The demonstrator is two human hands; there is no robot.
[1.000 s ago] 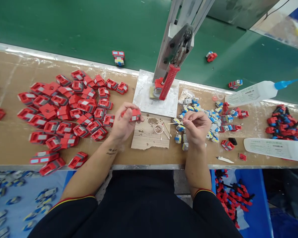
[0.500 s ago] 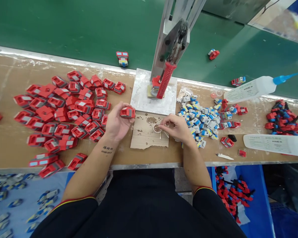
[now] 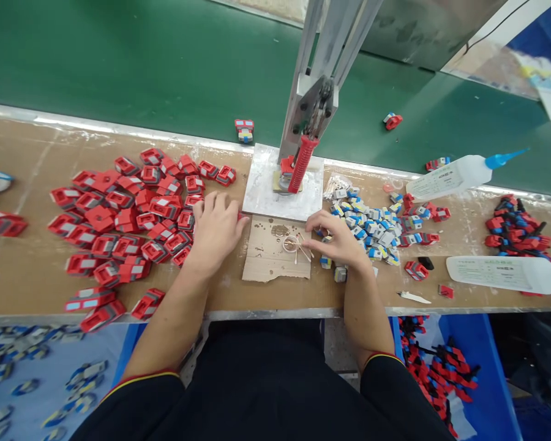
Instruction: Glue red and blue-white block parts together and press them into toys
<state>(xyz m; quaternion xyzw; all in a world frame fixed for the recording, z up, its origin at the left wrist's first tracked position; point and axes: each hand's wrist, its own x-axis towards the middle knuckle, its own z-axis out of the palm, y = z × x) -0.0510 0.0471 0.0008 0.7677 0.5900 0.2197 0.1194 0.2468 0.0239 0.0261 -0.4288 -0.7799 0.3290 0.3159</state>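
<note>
My left hand (image 3: 217, 236) is palm down at the right edge of a pile of red-and-grey toy vehicle parts (image 3: 119, 223). A red toy part (image 3: 242, 215) shows between its thumb and forefinger, mostly covered by the hand. My right hand (image 3: 335, 242) is over the right edge of a cardboard piece (image 3: 269, 263), thumb and forefinger apart. Close to its fingertips, cotton swabs (image 3: 296, 251) rest across a small round ring (image 3: 289, 243) on the cardboard. Small white, blue and yellow blocks (image 3: 376, 226) lie in a heap beside and partly beneath this hand.
Behind the cardboard stands a press with a red handle (image 3: 303, 162) on a metal plate (image 3: 259, 180). Two white bottles (image 3: 454, 177) lie at right, near a blade (image 3: 414, 297). Blue bins (image 3: 482, 367) sit below the table edge. A green surface (image 3: 119, 67) runs behind.
My left hand has turned from palm up to palm down, covering most of the red part. My right thumb and forefinger have parted, leaving the swab on the ring. The view has shifted slightly.
</note>
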